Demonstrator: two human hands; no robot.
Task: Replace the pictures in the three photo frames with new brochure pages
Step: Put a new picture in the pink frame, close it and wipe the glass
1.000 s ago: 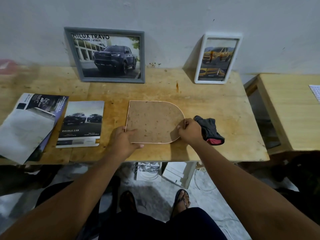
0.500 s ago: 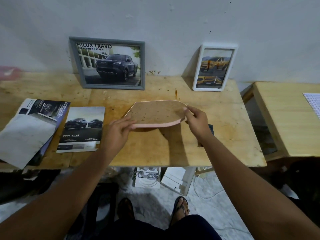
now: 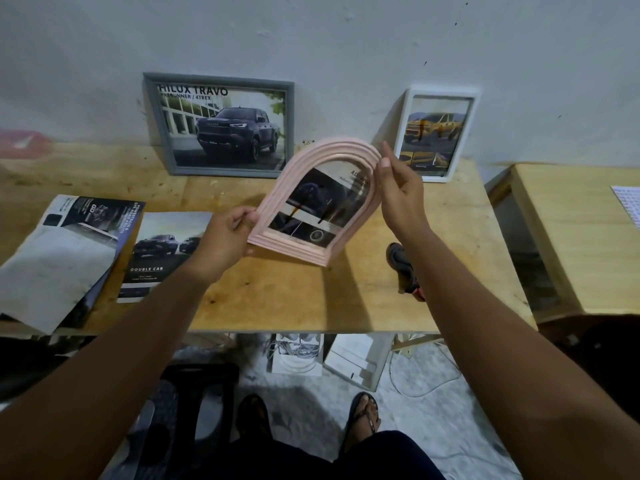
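On the wooden table (image 3: 346, 299) the grey frame (image 3: 221, 126) and white frame (image 3: 437, 133) lean on the wall at the back, truck pages in both, with two brochures (image 3: 162, 254) flat at left. We hold the pink arched frame (image 3: 313, 206) tilted over mid-table, glass toward us, a page inside; left hand (image 3: 225, 237) grips its lower-left corner, right hand (image 3: 401, 195) pinches the arch's right side. A dark cloth (image 3: 403, 268) lies by our right forearm.

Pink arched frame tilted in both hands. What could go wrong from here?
1. The left hand and right hand grip the pink arched frame only at its edges; it may slip onto the table.
2. The white frame leans behind the right hand; a swing might topple it.
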